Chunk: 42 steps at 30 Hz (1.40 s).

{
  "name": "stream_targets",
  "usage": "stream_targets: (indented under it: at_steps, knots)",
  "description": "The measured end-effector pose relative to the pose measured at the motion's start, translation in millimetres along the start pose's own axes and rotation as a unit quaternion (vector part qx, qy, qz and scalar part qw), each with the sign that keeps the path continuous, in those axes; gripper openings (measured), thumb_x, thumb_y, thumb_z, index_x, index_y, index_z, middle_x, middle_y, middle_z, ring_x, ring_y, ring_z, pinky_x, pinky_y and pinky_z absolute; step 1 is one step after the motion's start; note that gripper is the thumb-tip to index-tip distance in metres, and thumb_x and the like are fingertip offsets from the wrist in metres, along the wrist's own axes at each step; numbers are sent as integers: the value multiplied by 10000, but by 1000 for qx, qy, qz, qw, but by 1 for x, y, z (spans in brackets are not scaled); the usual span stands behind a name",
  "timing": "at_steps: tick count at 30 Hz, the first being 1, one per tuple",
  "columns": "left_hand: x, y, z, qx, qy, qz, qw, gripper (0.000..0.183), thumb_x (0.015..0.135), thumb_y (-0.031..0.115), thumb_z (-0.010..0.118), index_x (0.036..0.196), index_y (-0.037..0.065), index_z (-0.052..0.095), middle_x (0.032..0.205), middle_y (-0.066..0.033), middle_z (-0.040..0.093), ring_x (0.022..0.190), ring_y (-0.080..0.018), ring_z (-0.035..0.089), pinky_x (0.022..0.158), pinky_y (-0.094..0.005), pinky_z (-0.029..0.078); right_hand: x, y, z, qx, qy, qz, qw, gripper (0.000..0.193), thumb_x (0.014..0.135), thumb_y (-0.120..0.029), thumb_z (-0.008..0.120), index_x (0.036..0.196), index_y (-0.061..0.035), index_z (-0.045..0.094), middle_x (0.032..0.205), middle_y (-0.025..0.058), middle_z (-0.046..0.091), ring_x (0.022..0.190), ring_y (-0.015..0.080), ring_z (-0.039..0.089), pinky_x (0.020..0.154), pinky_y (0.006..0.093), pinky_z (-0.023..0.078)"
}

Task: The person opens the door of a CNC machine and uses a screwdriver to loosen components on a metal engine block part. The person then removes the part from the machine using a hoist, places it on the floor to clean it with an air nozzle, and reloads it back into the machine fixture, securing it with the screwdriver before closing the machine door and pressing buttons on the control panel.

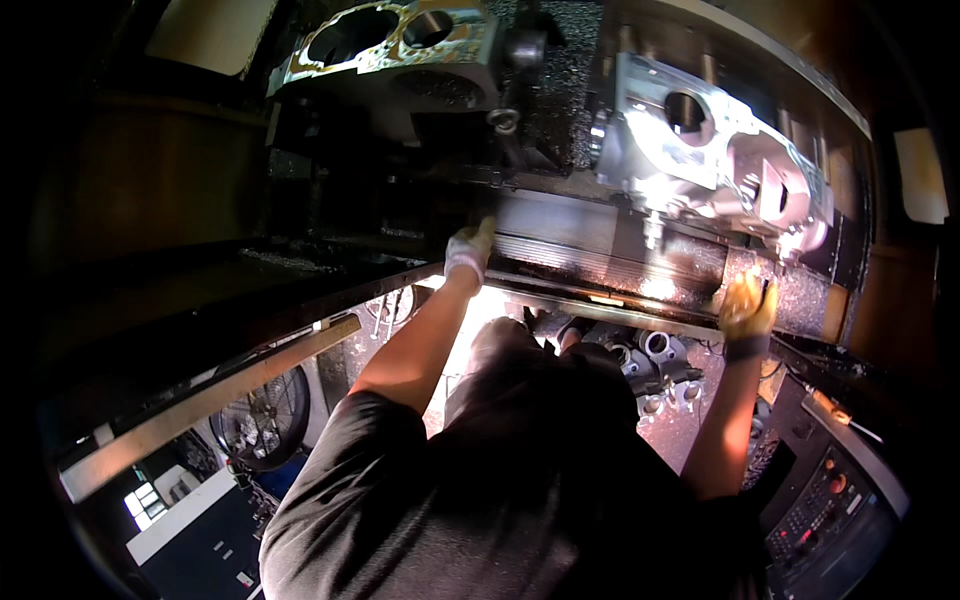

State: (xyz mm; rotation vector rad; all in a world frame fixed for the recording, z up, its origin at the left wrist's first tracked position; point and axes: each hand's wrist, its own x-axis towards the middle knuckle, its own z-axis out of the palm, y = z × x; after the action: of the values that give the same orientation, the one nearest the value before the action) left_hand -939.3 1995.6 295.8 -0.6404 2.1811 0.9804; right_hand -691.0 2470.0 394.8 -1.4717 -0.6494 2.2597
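Observation:
My left hand (468, 252), in a pale glove, is at the front of the machine bed, close to the ribbed metal cover (570, 255). It looks closed, with a dark, blurred shape just above it that I cannot make out. Out to the right is my right hand (748, 308) in a yellowish glove, beside the right end of that cover; motion smears its fingers. Beyond it a bright machined metal casting (690, 135) with round bores stands in the machine. A second casting (400, 50), its top face wet and shiny, sits at the far left.
Metal chips cover the bed (560, 110) between the castings. A control panel (820, 505) with buttons stands at lower right, an orange-handled tool (830, 405) above it. Several grey metal parts (660, 365) lie on the floor below the machine's front edge. A wheel (262, 415) shows at lower left.

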Motion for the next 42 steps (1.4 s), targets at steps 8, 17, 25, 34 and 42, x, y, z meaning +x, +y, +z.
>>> stream_targets:
  at_steps: [8, 17, 25, 34, 42]
  knots:
    - [213, 43, 2, 126, 124, 42, 983, 670, 889, 529, 695, 1400, 115, 572, 1312, -139, 653, 1174, -317, 649, 960, -466, 528, -118, 135, -167, -467, 75, 23, 881, 379, 978, -364, 670, 1181, -45, 641, 865, 75, 704, 622, 144, 632, 521, 265, 442]
    - [195, 79, -28, -291, -19, -114, 950, 621, 907, 467, 692, 1437, 188, 528, 1311, -156, 619, 1059, -307, 684, 862, -414, 577, -179, 166, -203, -428, 201, 114, 874, 364, 963, -351, 670, 1200, -77, 634, 930, 88, 718, 688, 163, 645, 589, 288, 487]
    - [100, 61, -26, -517, 44, -68, 852, 453, 948, 417, 672, 1284, 127, 586, 1052, -119, 660, 832, -232, 684, 676, -333, 587, -149, 164, -140, -570, 1, -15, 821, 267, 984, -202, 650, 1183, -24, 649, 969, 32, 684, 808, 112, 625, 692, 277, 497]
    - [-99, 18, -21, -25, 53, 419, 906, 101, 915, 106, 595, 1008, 75, 617, 764, -69, 612, 623, -189, 603, 511, -320, 486, -157, 150, 97, -695, -322, -497, 407, 447, 814, -165, 752, 1244, -94, 654, 1310, 144, 623, 1180, 322, 613, 988, 501, 498]
    - [-171, 57, -20, -33, -265, 330, 905, 324, 1025, 243, 491, 793, 37, 587, 667, -30, 595, 595, -121, 532, 581, -310, 444, -165, 122, 162, -887, -155, -310, 307, 678, 895, -297, 658, 1515, -134, 438, 1534, 87, 466, 1442, 276, 379, 1213, 447, 258]
